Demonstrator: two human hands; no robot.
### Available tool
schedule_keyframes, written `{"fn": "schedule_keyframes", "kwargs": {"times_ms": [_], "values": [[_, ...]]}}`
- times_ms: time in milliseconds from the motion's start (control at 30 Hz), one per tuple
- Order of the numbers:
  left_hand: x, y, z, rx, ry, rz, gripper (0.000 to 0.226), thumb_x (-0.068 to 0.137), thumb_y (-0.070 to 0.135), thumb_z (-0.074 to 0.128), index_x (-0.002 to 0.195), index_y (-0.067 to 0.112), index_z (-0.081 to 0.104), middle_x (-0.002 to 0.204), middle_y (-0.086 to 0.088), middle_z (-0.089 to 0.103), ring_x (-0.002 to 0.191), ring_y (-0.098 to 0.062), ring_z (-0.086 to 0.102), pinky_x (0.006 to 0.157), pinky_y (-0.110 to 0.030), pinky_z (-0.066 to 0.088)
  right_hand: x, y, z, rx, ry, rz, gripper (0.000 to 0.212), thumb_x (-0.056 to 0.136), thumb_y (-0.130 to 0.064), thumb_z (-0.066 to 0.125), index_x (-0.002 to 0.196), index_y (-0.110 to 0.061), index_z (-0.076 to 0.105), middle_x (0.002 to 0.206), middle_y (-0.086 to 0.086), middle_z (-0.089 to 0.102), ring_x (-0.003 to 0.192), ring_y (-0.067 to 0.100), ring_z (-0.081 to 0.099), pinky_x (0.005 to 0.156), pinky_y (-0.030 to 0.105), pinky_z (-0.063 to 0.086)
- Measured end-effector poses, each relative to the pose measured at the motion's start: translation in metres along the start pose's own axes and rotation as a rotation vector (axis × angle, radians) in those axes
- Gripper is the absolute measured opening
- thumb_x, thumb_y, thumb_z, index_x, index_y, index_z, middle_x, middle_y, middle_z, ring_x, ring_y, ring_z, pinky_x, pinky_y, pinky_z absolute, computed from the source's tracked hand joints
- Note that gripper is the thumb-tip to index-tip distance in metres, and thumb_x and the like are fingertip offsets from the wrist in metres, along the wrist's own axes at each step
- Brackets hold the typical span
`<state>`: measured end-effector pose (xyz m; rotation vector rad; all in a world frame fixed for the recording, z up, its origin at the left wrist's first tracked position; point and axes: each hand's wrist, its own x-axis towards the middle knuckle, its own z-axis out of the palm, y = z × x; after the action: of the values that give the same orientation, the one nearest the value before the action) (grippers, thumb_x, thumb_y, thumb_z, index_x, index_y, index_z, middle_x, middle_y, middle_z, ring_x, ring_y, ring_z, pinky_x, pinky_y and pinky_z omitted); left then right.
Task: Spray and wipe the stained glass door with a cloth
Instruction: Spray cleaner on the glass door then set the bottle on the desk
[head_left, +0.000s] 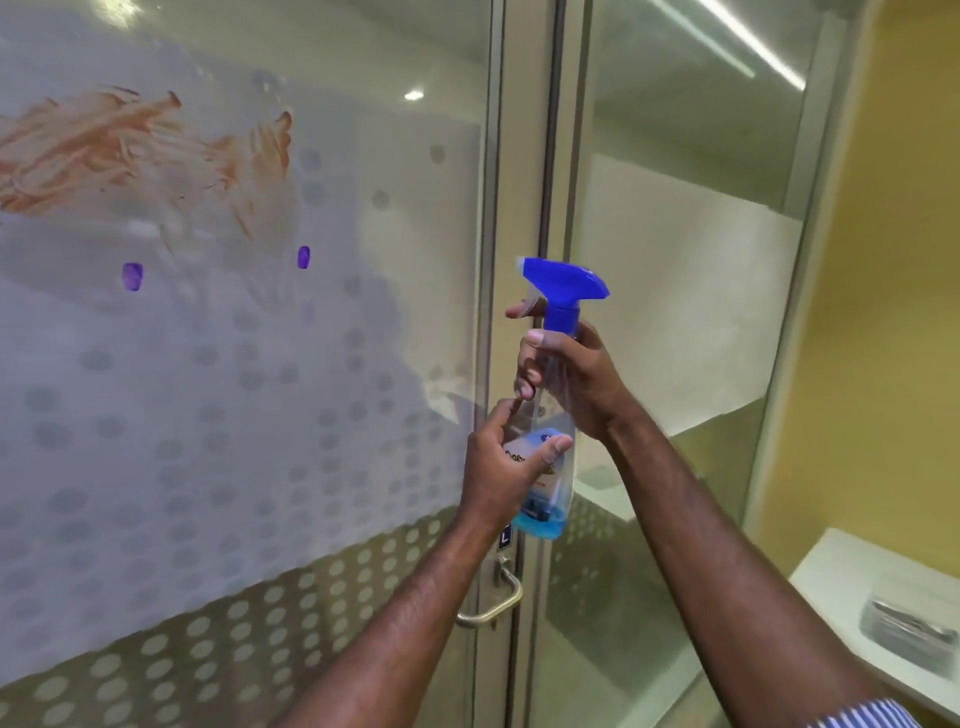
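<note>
Both hands gripped spray bottle (545, 415) at frame ctr: right hand (576, 379) round neck, left hand (506, 462) round body. Glass door (234, 415) w/ reddish smears (130, 150) upper left.

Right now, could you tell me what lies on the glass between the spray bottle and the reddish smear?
In the head view, frosted glass door with grey dots and a small purple mark separates the spray bottle from the reddish smear.
</note>
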<state>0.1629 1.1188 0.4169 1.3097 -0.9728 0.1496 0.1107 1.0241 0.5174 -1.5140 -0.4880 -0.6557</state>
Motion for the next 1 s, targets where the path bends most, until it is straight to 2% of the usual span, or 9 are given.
{"fn": "schedule_keyframes", "kwargs": {"times_ms": [67,267,367,433,667,767,833,900,1000], "values": [[0.003,-0.004,0.022,-0.017,0.01,0.008,0.048,0.067,0.058,0.074,0.109,0.058,0.051,0.11,0.035,0.06,0.103,0.018,0.059,0.084,-0.004,0.047,-0.004,-0.002,-0.021,-0.016,0.011,0.005,0.029,0.093,-0.008,0.054,0.122,-0.003,0.058,0.058,0.007,0.047,0.049,0.019,0.051,0.055,0.032,0.051],[0.023,-0.024,0.095,-0.072,-0.017,0.005,0.049,0.064,0.063,0.073,0.107,0.046,0.057,0.103,0.018,0.067,0.099,-0.004,0.067,0.082,-0.019,0.055,-0.014,-0.007,-0.095,-0.079,0.074,0.017,0.025,0.094,-0.01,0.052,0.118,-0.008,0.061,0.058,0.008,0.045,0.05,0.02,0.049,0.057,0.033,0.052],[0.034,-0.037,0.136,-0.093,-0.043,0.002,0.058,0.063,0.064,0.072,0.108,0.028,0.062,0.099,0.009,0.068,0.095,-0.013,0.068,0.077,-0.02,0.057,-0.02,-0.009,-0.137,-0.108,0.096,0.026,0.025,0.095,-0.011,0.052,0.118,-0.007,0.06,0.057,0.008,0.048,0.049,0.022,0.051,0.057,0.033,0.052],[0.042,-0.046,0.165,-0.101,-0.063,-0.002,0.063,0.064,0.064,0.072,0.109,0.022,0.063,0.1,0.006,0.069,0.094,-0.012,0.068,0.076,-0.016,0.056,-0.025,-0.011,-0.168,-0.128,0.117,0.027,0.025,0.095,-0.011,0.052,0.119,-0.007,0.06,0.057,0.009,0.049,0.049,0.023,0.052,0.057,0.033,0.052],[0.063,-0.072,0.278,-0.118,-0.133,-0.016,0.068,0.064,0.069,0.07,0.11,0.02,0.065,0.099,0.013,0.068,0.094,-0.002,0.066,0.077,-0.002,0.048,-0.057,-0.026,-0.28,-0.203,0.219,0.028,0.027,0.095,-0.009,0.052,0.12,-0.008,0.059,0.062,0.009,0.056,0.056,0.022,0.058,0.063,0.034,0.057],[0.063,-0.081,0.323,-0.122,-0.18,-0.025,0.056,0.066,0.063,0.078,0.108,0.028,0.062,0.098,0.022,0.066,0.093,-0.001,0.066,0.079,-0.006,0.05,-0.079,-0.035,-0.319,-0.245,0.236,0.052,0.03,0.094,-0.008,0.051,0.123,-0.006,0.054,0.062,0.004,0.06,0.055,0.019,0.06,0.063,0.031,0.056],[0.06,-0.088,0.353,-0.112,-0.201,-0.031,0.053,0.07,0.053,0.08,0.11,0.025,0.063,0.101,0.017,0.068,0.092,-0.005,0.066,0.083,-0.015,0.052,-0.094,-0.038,-0.343,-0.25,0.264,0.063,0.031,0.092,-0.01,0.054,0.124,-0.006,0.054,0.063,0.004,0.061,0.055,0.018,0.06,0.063,0.032,0.057],[0.056,-0.093,0.382,-0.097,-0.215,-0.021,0.06,0.07,0.055,0.077,0.115,0.018,0.066,0.106,0.008,0.071,0.094,-0.009,0.067,0.087,-0.02,0.053,-0.109,-0.041,-0.367,-0.265,0.302,0.075,0.032,0.093,-0.01,0.054,0.125,-0.004,0.054,0.065,0.004,0.061,0.056,0.017,0.06,0.063,0.032,0.058],[0.051,-0.1,0.426,-0.104,-0.261,-0.018,0.065,0.07,0.059,0.075,0.118,0.015,0.066,0.112,0.002,0.074,0.094,-0.008,0.067,0.086,-0.015,0.051,-0.131,-0.048,-0.398,-0.32,0.373,0.103,0.033,0.094,-0.007,0.049,0.126,-0.002,0.052,0.062,0.001,0.058,0.055,0.015,0.057,0.061,0.031,0.056]]}}
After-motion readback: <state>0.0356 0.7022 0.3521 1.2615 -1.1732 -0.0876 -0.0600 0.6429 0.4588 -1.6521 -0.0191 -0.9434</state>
